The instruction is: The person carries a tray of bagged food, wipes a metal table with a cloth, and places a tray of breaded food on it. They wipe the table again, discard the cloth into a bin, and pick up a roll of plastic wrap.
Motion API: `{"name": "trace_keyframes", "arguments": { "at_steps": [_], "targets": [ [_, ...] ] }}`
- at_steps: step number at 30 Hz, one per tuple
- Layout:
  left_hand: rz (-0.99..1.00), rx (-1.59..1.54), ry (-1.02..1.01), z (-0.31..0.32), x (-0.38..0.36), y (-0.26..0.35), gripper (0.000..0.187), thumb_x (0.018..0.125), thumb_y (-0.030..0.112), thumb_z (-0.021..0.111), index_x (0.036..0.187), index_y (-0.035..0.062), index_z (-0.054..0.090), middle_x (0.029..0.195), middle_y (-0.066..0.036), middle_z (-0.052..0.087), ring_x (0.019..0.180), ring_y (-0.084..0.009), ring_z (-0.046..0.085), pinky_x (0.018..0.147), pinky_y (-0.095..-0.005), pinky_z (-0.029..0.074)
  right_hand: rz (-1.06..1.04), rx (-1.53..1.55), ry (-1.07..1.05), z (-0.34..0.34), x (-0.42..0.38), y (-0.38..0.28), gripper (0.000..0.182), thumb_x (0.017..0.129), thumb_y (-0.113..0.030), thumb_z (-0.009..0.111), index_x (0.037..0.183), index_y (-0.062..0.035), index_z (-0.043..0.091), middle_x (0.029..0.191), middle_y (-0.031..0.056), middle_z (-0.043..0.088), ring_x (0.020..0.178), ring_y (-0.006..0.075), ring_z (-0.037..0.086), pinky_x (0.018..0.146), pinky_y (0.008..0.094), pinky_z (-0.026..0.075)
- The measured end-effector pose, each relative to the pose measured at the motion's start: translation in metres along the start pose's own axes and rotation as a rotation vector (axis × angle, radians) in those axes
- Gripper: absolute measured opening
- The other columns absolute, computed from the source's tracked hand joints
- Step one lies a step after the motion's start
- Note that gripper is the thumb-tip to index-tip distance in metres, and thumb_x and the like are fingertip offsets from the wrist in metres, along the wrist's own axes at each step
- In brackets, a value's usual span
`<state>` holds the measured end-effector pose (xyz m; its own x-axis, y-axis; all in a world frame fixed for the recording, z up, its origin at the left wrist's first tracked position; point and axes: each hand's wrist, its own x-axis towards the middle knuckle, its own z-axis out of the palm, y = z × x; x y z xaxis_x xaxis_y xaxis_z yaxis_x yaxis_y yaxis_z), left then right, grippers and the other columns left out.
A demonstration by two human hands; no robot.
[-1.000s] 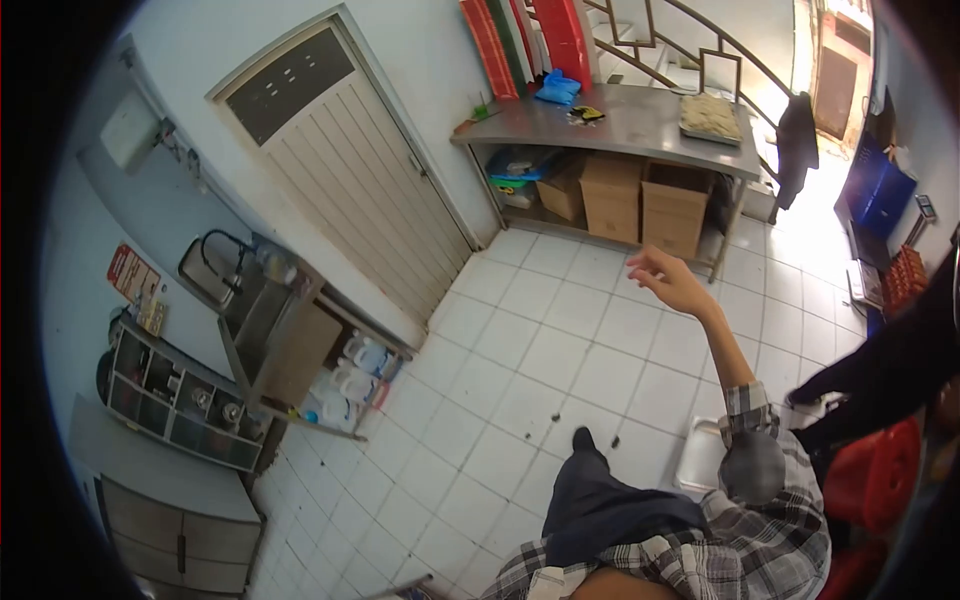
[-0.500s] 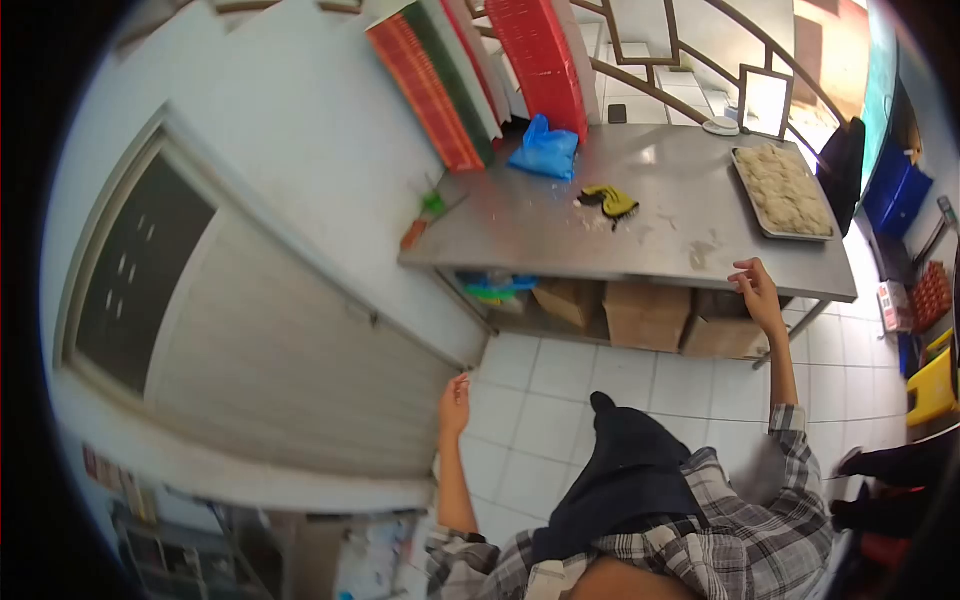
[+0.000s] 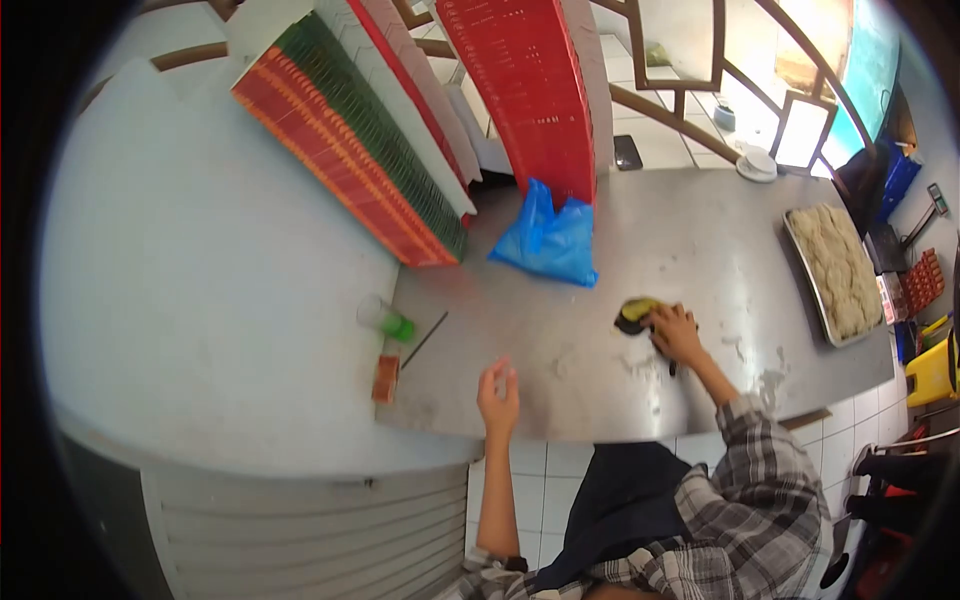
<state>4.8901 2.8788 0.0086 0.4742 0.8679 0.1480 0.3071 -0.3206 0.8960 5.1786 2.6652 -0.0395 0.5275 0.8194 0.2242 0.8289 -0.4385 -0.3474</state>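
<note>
My right hand (image 3: 677, 334) is closed on a yellow and black cloth-like item (image 3: 637, 313) that lies on the steel table (image 3: 540, 390). Over the table's front edge, my left hand (image 3: 498, 398) is raised with its fingers apart and nothing in it. A blue plastic bag (image 3: 550, 240) lies behind, between my two hands. At the left end of the table are a green-bottomed glass (image 3: 390, 322), a thin dark stick (image 3: 424, 340) and a small reddish-brown block (image 3: 385, 380).
Tall red stacks (image 3: 525, 100) and a red-green stack (image 3: 350, 150) stand at the back left. A tray of dough (image 3: 838, 270) sits on the right. A phone (image 3: 627, 152) and a white round dish (image 3: 757, 165) are near the back railing.
The view has come closer to the table. My right hand has moved from the front edge onto the yellow and black item and taken hold of it. My left hand has come up to the table edge.
</note>
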Motion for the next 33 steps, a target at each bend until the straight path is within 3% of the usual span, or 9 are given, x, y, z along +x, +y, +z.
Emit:
{"name": "trace_keyframes", "arguments": {
  "at_steps": [3, 6, 9, 12, 15, 20, 24, 29, 33],
  "targets": [
    [0.377, 0.019, 0.003, 0.07, 0.128, 0.048, 0.052, 0.079, 0.03, 0.069, 0.12, 0.002, 0.051, 0.117, -0.016, 0.055, 0.11, -0.0309, 0.05, 0.093, -0.0401, 0.039, 0.004, 0.074, 0.135, 0.004, 0.003, -0.007, 0.024, 0.072, -0.011, 0.061, 0.096, -0.0168, 0.06, 0.104, 0.0068, 0.052, 0.095, 0.0303, 0.045, 0.075, 0.0426, 0.039],
    [0.36, 0.368, 0.069, 0.144, 0.213, 0.08, 0.078, 0.074, 0.045, 0.07, 0.132, 0.0014, 0.04, 0.123, -0.02, 0.051, 0.117, -0.0367, 0.045, 0.096, -0.0435, 0.036, 0.085, 0.161, 0.151, 0.006, 0.008, -0.01, 0.025, 0.072, -0.01, 0.061, 0.097, -0.0134, 0.06, 0.098, 0.0082, 0.053, 0.09, 0.0308, 0.047, 0.074, 0.0414, 0.042],
    [0.104, 0.708, -0.182, 0.17, 0.249, 0.102, 0.07, 0.074, 0.046, 0.069, 0.125, 0.0027, 0.048, 0.112, -0.019, 0.058, 0.11, -0.0347, 0.051, 0.092, -0.0467, 0.038, 0.165, 0.159, 0.148, -0.002, 0.011, -0.018, 0.029, 0.071, -0.006, 0.063, 0.099, -0.0082, 0.059, 0.094, 0.01, 0.052, 0.087, 0.0303, 0.049, 0.073, 0.0394, 0.045],
    [0.163, 0.661, -0.306, 0.179, 0.272, 0.058, 0.051, 0.075, 0.042, 0.069, 0.108, 0.0044, 0.06, 0.094, -0.016, 0.064, 0.093, -0.0324, 0.06, 0.082, -0.047, 0.042, 0.214, 0.18, 0.18, 0.004, 0.017, -0.016, 0.03, 0.072, -0.006, 0.064, 0.101, -0.0067, 0.059, 0.091, 0.0104, 0.052, 0.084, 0.0295, 0.052, 0.069, 0.0386, 0.046],
    [0.27, 0.391, -0.153, 0.159, 0.266, 0.03, 0.034, 0.079, 0.033, 0.067, 0.091, 0.0019, 0.062, 0.077, -0.014, 0.063, 0.069, -0.0294, 0.06, 0.068, -0.0402, 0.045, 0.299, 0.176, 0.236, 0.017, 0.029, -0.007, 0.036, 0.076, -0.012, 0.065, 0.111, -0.0087, 0.057, 0.087, 0.0108, 0.051, 0.074, 0.0276, 0.057, 0.062, 0.0378, 0.048],
    [0.14, -0.085, -0.024, 0.087, 0.259, 0.024, 0.024, 0.086, 0.023, 0.063, 0.09, -0.0004, 0.064, 0.08, -0.008, 0.065, 0.073, -0.0123, 0.056, 0.07, -0.0274, 0.045, 0.515, 0.062, 0.287, 0.023, 0.051, -0.007, 0.036, 0.081, -0.016, 0.062, 0.116, -0.0116, 0.054, 0.085, 0.0105, 0.05, 0.068, 0.0271, 0.058, 0.057, 0.0378, 0.047],
    [0.215, -0.074, 0.216, 0.019, 0.259, 0.047, 0.026, 0.09, 0.021, 0.058, 0.094, -0.0038, 0.063, 0.089, -0.009, 0.065, 0.079, -0.0128, 0.056, 0.073, -0.0274, 0.045, 0.64, 0.023, 0.308, 0.029, 0.075, 0.0, 0.034, 0.082, -0.016, 0.061, 0.115, -0.0112, 0.055, 0.087, 0.011, 0.049, 0.074, 0.0275, 0.058, 0.06, 0.0383, 0.047],
    [0.158, -0.079, 0.444, -0.037, 0.27, 0.024, 0.028, 0.092, 0.022, 0.055, 0.097, -0.0051, 0.061, 0.088, -0.011, 0.064, 0.078, -0.0149, 0.057, 0.072, -0.028, 0.045, 0.577, -0.146, 0.459, 0.036, 0.131, 0.016, 0.03, 0.081, -0.016, 0.06, 0.111, -0.0119, 0.057, 0.113, 0.0089, 0.049, 0.105, 0.0294, 0.047, 0.077, 0.0393, 0.049],
    [0.158, 0.01, 0.468, -0.054, 0.272, -0.001, 0.022, 0.09, 0.014, 0.055, 0.092, -0.0065, 0.06, 0.085, -0.012, 0.063, 0.074, -0.016, 0.056, 0.069, -0.0289, 0.045, 0.468, -0.142, 0.392, 0.049, 0.191, 0.016, 0.027, 0.081, -0.017, 0.059, 0.107, -0.0121, 0.056, 0.106, 0.0046, 0.052, 0.093, 0.0277, 0.051, 0.068, 0.0395, 0.05]
  ]
}}
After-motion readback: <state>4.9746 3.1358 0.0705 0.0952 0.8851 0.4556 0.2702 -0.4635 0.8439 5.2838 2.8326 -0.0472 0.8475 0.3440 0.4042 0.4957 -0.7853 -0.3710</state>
